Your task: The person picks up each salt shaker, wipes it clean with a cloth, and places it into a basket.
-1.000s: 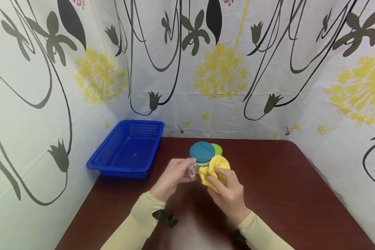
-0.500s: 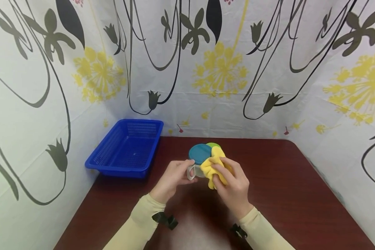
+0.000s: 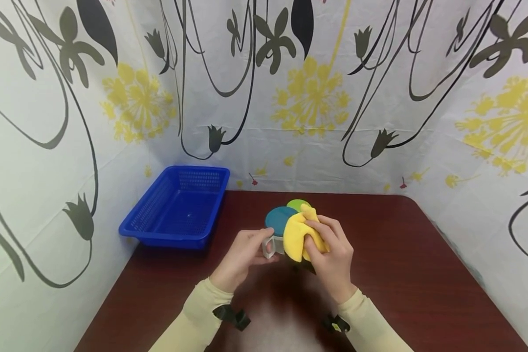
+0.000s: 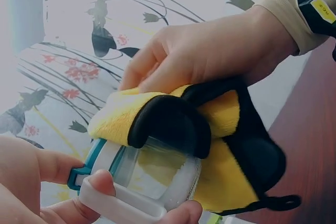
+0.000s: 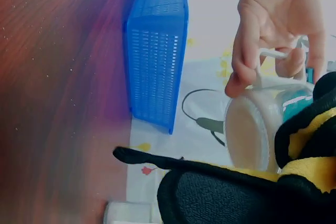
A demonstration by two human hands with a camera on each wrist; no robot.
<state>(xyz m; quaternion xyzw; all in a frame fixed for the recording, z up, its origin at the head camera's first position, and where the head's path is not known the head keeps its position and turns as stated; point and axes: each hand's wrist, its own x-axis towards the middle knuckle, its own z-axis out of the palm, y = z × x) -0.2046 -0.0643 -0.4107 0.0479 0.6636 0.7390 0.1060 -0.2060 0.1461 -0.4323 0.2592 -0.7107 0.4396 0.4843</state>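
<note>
My left hand (image 3: pixel 245 252) grips the white handle (image 4: pixel 123 200) of a clear jar (image 5: pixel 273 111) with a teal lid (image 3: pixel 278 220). The thumb lies by the lid's edge, and the jar is held tilted above the table. A yellow cloth (image 3: pixel 297 237) with black backing and edging is bunched in my right hand (image 3: pixel 335 256). It lies against the jar's right side and overlaps part of the lid in the head view. In the left wrist view, a black-edged fold drapes over the jar's wall. The jar's far side is hidden by the cloth.
Behind the jar stands another container with a green lid (image 3: pixel 298 204). A blue perforated basket (image 3: pixel 176 210) sits at the back left of the dark red-brown table (image 3: pixel 405 274). Patterned white fabric (image 3: pixel 369 112) surrounds the table at the back and both sides.
The cloth has shifted and refolded from the jar's front to its right side, with the right hand moving slightly right. The jar has tilted a little; the left hand keeps its hold on the handle.
</note>
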